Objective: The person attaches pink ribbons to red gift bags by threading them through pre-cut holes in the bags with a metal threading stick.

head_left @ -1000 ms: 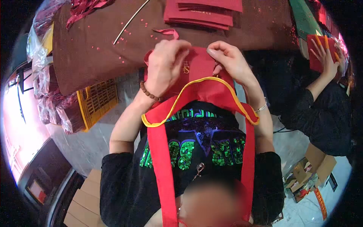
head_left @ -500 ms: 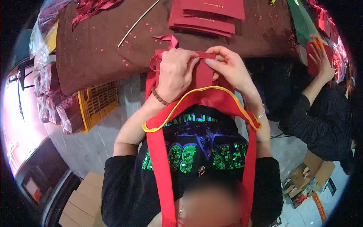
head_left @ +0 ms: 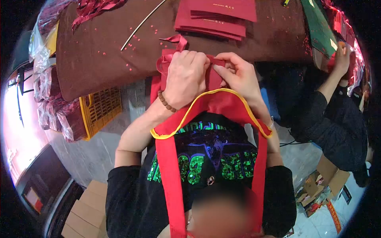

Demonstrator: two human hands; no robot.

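At the near edge of the table I hold a red paper bag (head_left: pixel 214 81) between both hands; a dark red ribbon (head_left: pixel 182 43) loops out beyond it at the upper left. My left hand (head_left: pixel 188 72), wearing a beaded bracelet, is closed on the bag's upper edge, and its knuckles hide much of the bag. Thumb and fingers of my right hand (head_left: pixel 239 74) pinch the same edge just to the right. The two hands' fingertips are close together. Exactly what lies between them is hidden.
Flat red printed bags (head_left: pixel 216 18) are stacked on the brown-covered table (head_left: pixel 95 59), near a thin rod (head_left: pixel 143 24) and a ribbon heap (head_left: pixel 95 12). A yellow crate (head_left: pixel 101 112) stands at left. A co-worker's arm (head_left: pixel 333 81) reaches in at right, above an open carton (head_left: pixel 323 186).
My left hand has turned slightly, its fingers curling more over the bag's edge. My right hand keeps its pinch. The co-worker's hand at right has shifted and no longer shows the orange piece.
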